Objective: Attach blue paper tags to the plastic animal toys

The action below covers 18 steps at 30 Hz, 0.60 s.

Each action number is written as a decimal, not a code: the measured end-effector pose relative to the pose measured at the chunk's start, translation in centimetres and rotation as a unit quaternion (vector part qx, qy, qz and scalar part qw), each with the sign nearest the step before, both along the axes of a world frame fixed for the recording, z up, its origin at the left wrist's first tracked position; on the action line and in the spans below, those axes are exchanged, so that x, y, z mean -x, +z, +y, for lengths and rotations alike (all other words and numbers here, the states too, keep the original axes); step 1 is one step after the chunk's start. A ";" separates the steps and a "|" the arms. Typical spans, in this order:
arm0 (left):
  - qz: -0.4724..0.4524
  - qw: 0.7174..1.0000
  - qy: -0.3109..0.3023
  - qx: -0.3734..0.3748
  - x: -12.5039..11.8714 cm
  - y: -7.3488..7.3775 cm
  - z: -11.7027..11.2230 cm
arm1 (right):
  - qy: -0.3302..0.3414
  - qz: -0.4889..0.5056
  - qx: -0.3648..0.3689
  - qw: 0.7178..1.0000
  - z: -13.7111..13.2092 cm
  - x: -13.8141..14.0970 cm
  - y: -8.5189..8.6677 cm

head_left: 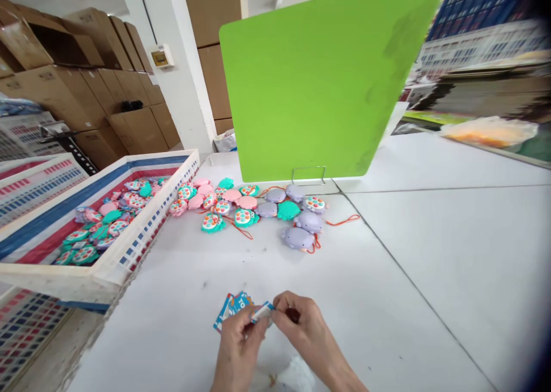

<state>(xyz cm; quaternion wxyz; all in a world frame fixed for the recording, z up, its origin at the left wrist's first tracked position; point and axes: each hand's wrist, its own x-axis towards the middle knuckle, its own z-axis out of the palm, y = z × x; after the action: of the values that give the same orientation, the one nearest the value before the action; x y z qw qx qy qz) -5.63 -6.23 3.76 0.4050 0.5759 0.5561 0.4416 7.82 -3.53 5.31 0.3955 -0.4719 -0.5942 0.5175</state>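
Both my hands meet low over the white table (430,254). My left hand (237,340) pinches a small stack of blue printed cards (235,307) near their lower edge. My right hand (301,329) grips the top of the same cards between thumb and forefinger; something small and dark shows under its fingers, too hidden to name. Farther back lies a pile of small toys (262,208) in pink, teal and purple, several with orange cords. No toy is in either hand.
A white slatted crate (107,266) at the left holds more of the same toys. A green board (318,76) stands upright on a wire stand behind the pile. Cardboard boxes (86,76) are stacked at the back left. A crumpled clear bag (293,375) lies under my wrists.
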 end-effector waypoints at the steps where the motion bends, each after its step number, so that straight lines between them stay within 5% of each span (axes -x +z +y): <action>1: 0.002 1.000 -0.003 -0.005 -0.2 0.1 -0.2 | 0.001 0.001 0.001 1.000 -0.1 -0.1 0.1; 4: 0.039 0.998 0.001 -0.048 -0.5 0.6 -0.7 | 0.004 0.005 0.002 1.000 -0.4 -0.5 0.0; 6: 0.041 0.997 -0.051 -0.048 -0.3 1.2 -1.1 | 0.003 0.010 0.000 1.000 -0.7 -1.1 -0.2; 9: -0.079 0.984 -0.150 0.050 0.3 1.9 -1.3 | 0.006 0.013 0.000 1.000 -1.4 -2.5 -0.6; 11: -0.134 0.978 -0.128 0.100 0.0 1.9 -1.1 | 0.021 0.012 0.002 1.000 -2.0 -3.6 -0.7; 13: -0.102 0.984 -0.091 0.116 -0.9 1.7 -0.7 | 0.034 0.004 0.003 0.999 -2.4 -4.5 -0.9; 18: 0.094 0.981 -0.138 0.097 -4.8 1.2 0.2 | 0.036 -0.053 0.044 0.997 -2.6 -6.8 -1.6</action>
<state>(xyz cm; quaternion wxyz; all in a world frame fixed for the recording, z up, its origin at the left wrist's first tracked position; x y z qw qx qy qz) -0.86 -6.05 4.96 0.4616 0.6441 0.5472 0.2695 14.58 -6.18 3.70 0.3233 -0.4942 -0.6074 0.5313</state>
